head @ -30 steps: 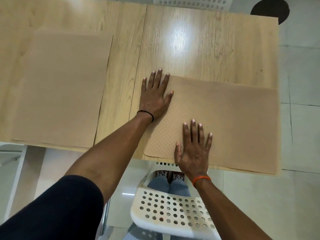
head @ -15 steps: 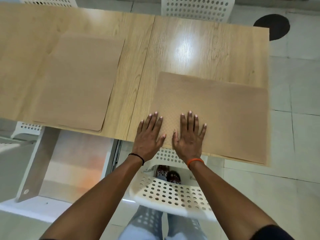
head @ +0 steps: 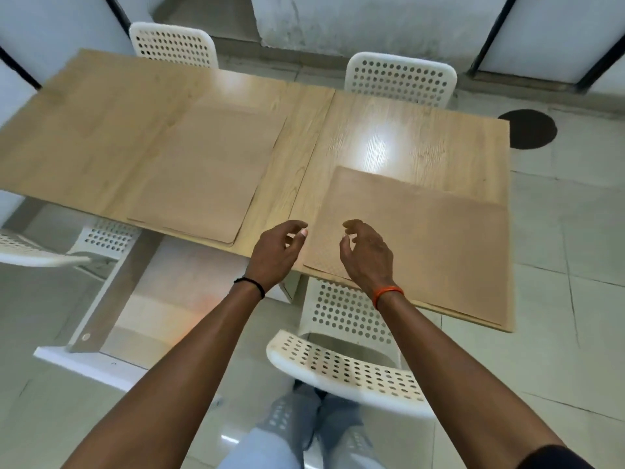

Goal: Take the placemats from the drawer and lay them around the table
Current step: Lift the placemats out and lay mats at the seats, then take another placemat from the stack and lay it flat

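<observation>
Two tan placemats lie flat on the wooden table point(head: 422, 137). The right placemat point(head: 439, 238) sits at the near right edge, the left placemat point(head: 203, 177) at the near edge left of the table's seam. My left hand point(head: 275, 253) hovers just left of the right placemat's near corner, fingers loosely curled, holding nothing. My right hand point(head: 367, 253) hangs above that placemat's near left part, fingers loosely curled, holding nothing. Neither hand touches the mat.
White perforated chairs stand around the table: one directly below my arms point(head: 345, 367), one at the near left point(head: 50, 245), two on the far side point(head: 399, 79) point(head: 172, 44). A dark round patch point(head: 527, 128) marks the tiled floor at right.
Both hands have lifted off the right placemat and drawn back toward me, their fingers going from flat to loosely curled. The view has pulled back, showing more of the table.
</observation>
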